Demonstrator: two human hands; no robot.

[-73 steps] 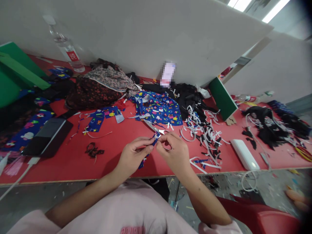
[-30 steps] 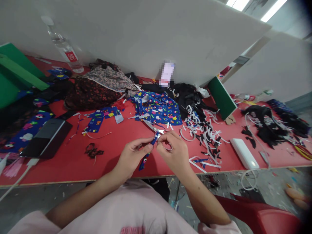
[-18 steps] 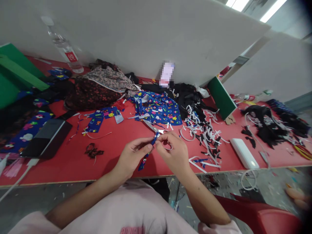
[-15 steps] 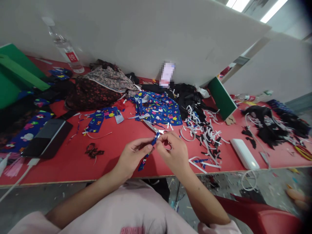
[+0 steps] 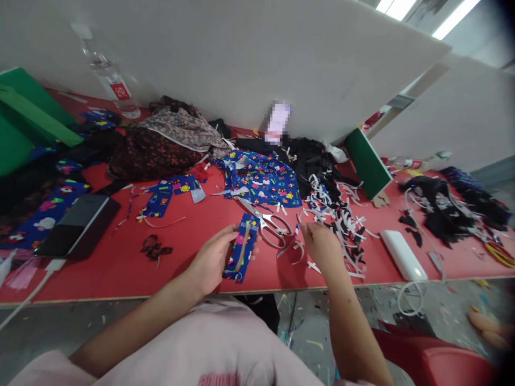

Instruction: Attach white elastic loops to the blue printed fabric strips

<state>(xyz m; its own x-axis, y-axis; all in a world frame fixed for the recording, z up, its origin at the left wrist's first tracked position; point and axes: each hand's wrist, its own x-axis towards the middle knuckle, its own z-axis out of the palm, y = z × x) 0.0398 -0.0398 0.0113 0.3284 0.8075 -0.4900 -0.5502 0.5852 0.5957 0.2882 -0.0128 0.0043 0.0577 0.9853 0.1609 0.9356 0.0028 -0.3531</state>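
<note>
My left hand (image 5: 213, 257) is closed on a small blue printed fabric piece (image 5: 242, 252), with a tan strip running along its length. My right hand (image 5: 324, 249) is closed over the table, fingertips pinching a thin fabric strip (image 5: 296, 234) in blue and white that hangs down. Between the hands lie metal scissors (image 5: 273, 229), their handles toward me and their blades near a larger crumpled blue printed cloth (image 5: 261, 179). Right beyond my right hand is a heap of white and black trimmings (image 5: 348, 230).
Dark floral cloth (image 5: 148, 150) and a water bottle (image 5: 116, 86) are at the back left. A black box-shaped device (image 5: 76, 225) sits left, and a white power bank (image 5: 402, 254) right. A phone (image 5: 277, 123) leans on the partition, near a green board (image 5: 368, 163).
The hands have moved apart. My right hand went right with the thin strip, while the left keeps the blue fabric piece, now turned flat toward me. The scissors' handles are uncovered.
</note>
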